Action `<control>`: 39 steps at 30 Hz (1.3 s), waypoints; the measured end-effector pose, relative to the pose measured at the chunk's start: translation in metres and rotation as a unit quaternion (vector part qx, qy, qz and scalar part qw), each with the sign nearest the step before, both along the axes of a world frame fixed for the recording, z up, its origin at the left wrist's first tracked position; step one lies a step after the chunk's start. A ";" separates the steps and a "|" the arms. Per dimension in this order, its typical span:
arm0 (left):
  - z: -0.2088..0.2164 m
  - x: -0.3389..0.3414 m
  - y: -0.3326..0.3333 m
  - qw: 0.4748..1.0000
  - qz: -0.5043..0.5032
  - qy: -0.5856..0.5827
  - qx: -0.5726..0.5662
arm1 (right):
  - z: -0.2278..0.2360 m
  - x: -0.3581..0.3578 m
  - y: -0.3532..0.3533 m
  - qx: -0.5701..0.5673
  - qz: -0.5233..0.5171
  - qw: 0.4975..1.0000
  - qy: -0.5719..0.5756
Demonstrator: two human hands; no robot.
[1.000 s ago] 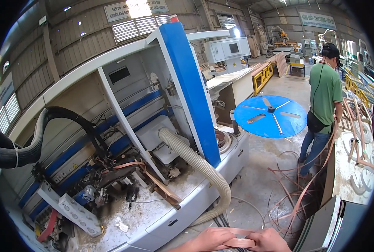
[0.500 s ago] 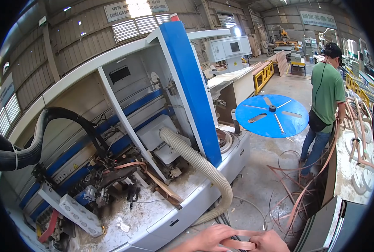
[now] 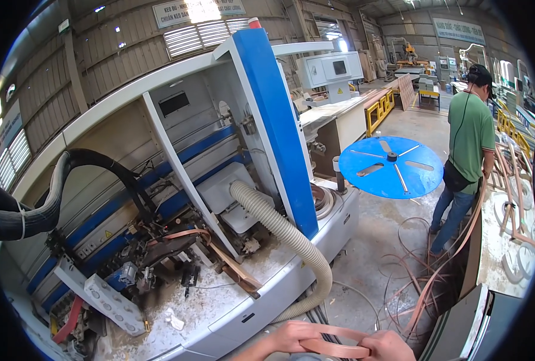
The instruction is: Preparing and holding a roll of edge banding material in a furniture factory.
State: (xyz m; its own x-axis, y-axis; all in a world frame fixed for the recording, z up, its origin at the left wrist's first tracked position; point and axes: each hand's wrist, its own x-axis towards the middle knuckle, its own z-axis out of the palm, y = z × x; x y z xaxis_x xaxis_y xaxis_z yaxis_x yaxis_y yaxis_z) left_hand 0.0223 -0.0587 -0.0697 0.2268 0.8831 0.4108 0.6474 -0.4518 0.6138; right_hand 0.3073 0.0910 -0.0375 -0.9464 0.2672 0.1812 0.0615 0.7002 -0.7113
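At the lower edge, a thin, pinkish-brown edge-banding strip [image 3: 335, 348] is bent into a flat loop between my hands. My left hand [image 3: 290, 336] is closed round the loop's left end. The other end is gripped by my right hand [image 3: 389, 347], with its fingers curled in. Both hands are in front of the white machine base and over the grey floor. Part of the loop and my fingertips are hidden or cut off by the frame's edge.
An open blue-and-white machine [image 3: 273, 132] with a ribbed hose [image 3: 285, 231] fills the left. A blue round disc [image 3: 392, 171] stands beyond it. Loose strips [image 3: 421, 295] tangle on the floor beside a person in green [image 3: 469, 132], at a cluttered table [image 3: 496, 240] on the right.
My left hand has shifted a little left, away from the right hand. The strip's loop between them is wider and more open. The whole view has moved slightly.
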 end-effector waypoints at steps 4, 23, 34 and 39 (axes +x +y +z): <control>-0.007 -0.005 0.007 0.994 0.021 0.086 -0.072 | 0.002 -0.007 -0.006 0.043 -0.008 0.999 -0.032; 0.080 0.073 0.008 0.997 0.038 0.043 -0.050 | 0.017 -0.012 -0.011 -0.029 -0.017 0.995 -0.093; -0.012 0.007 0.000 1.000 0.024 0.014 -0.004 | 0.008 -0.007 -0.012 -0.042 -0.056 0.996 -0.059; 0.008 0.019 0.001 0.997 -0.019 0.005 -0.068 | 0.009 -0.012 -0.010 0.007 -0.045 0.997 -0.059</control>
